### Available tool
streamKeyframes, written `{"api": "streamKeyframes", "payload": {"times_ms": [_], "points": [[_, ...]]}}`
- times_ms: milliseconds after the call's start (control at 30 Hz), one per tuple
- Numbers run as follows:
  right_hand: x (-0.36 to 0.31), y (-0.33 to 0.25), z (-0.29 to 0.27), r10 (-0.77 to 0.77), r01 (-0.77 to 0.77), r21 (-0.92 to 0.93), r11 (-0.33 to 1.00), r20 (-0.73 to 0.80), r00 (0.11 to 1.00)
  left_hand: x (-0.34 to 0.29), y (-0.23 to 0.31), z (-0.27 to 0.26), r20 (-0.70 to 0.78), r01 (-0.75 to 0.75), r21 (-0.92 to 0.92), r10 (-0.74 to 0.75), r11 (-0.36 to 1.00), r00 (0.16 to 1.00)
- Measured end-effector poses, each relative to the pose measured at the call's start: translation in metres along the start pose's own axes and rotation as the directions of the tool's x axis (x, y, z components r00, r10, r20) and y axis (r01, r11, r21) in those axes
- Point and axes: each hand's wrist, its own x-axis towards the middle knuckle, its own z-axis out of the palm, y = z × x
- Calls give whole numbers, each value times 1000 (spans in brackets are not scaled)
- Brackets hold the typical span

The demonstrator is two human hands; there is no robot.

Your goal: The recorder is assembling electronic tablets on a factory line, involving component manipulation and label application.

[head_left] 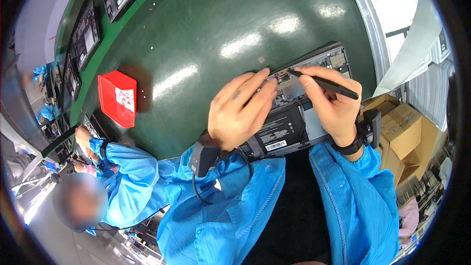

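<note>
An opened laptop base lies at the near edge of the bench, towards its right corner, with the circuit side up. The right hand has its fingers closed round a slim black tool, tip down at the laptop's far-side board. The left hand reaches over the laptop's left part, fingers stretched and slightly bent, fingertips at the board near the tool's tip; its thumb is hidden, so I cannot tell whether it pinches anything small.

The black battery carries pale printed text and a white barcode label (the print looks too fine to read with confidence). Near the bench's left edge stands a red bin, with a patchy white label on its wall. Beyond the right edge, an open cardboard box bears small dark printing.
</note>
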Motion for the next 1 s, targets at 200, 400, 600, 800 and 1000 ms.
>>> {"api": "streamKeyframes", "payload": {"times_ms": [200,400,600,800,1000], "points": [[6,2,-1,-10,8,-17,1000,-63,998,-31,-14,-34,-227,371,133,-336,919,914],[1,-3,0,-80,79,-36,996,-27,996,-88,8,-33,-208,481,155,-448,863,870],[-10,10,-8,-32,48,166,985,-102,994,-93,26,-6,-179,442,-567,-627,696,758],[-3,0,-25,73,36,507,861,-193,979,-68,11,3,272,361,-931,-572,47,774],[-5,18,-43,-150,289,403,868,-342,928,-23,-61,-15,197,214,-976,-613,-47,765]]}}
